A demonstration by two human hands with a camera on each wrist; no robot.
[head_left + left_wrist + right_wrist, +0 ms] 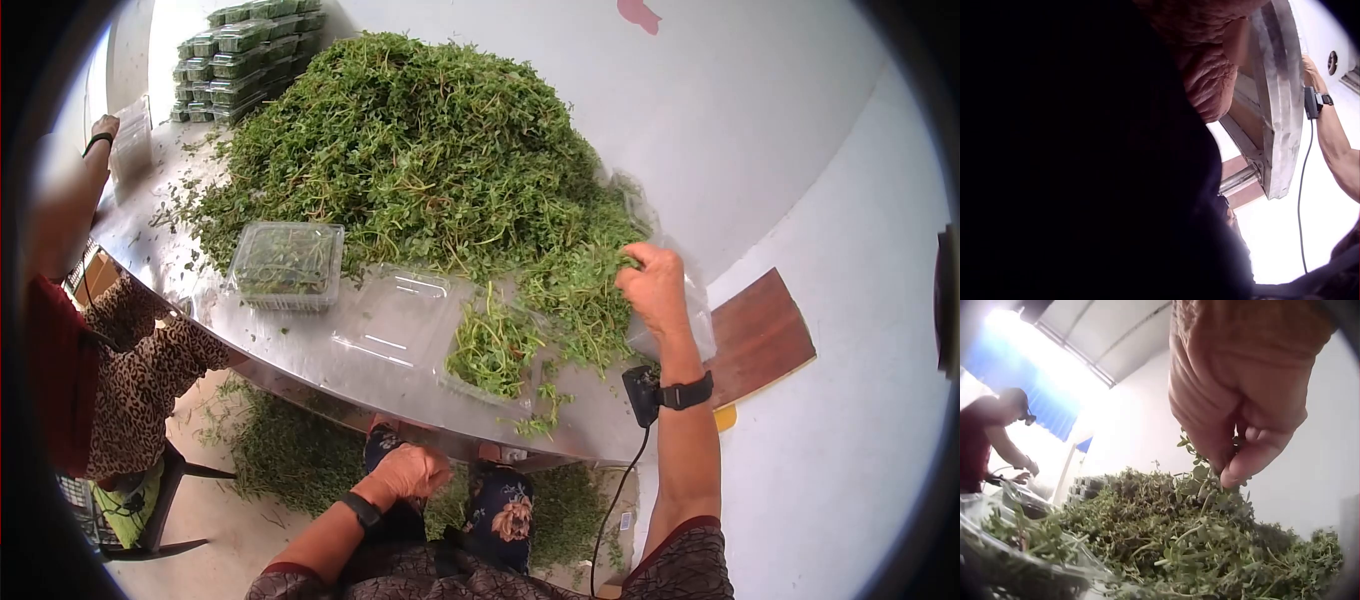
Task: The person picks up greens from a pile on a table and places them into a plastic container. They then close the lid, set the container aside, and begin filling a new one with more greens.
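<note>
Thumb and fingers of my right hand (pixel 655 288) pinch a leafy green sprig (pixel 1200 472) above the right end of a large heap of leafy greens (pixel 400 150). Left of that hand, an opened clear plastic clamshell box (pixel 385 318) lies on the metal table (pixel 300 350). Its lid is folded out flat to the left, and loose greens (pixel 495 350) fill its base, some spilling over the front. My left hand (pixel 415 470) is low by my knee, below the table edge, fingers loosely curled. Much of the left wrist view is dark.
A closed box of greens (pixel 287 265) sits left of the opened one. Filled boxes (pixel 240 60) are stacked at the back left. Another person's hand (pixel 105 127) is at the table's left end. More greens (pixel 290 440) lie under the table. A cable (pixel 615 510) hangs from my right wrist.
</note>
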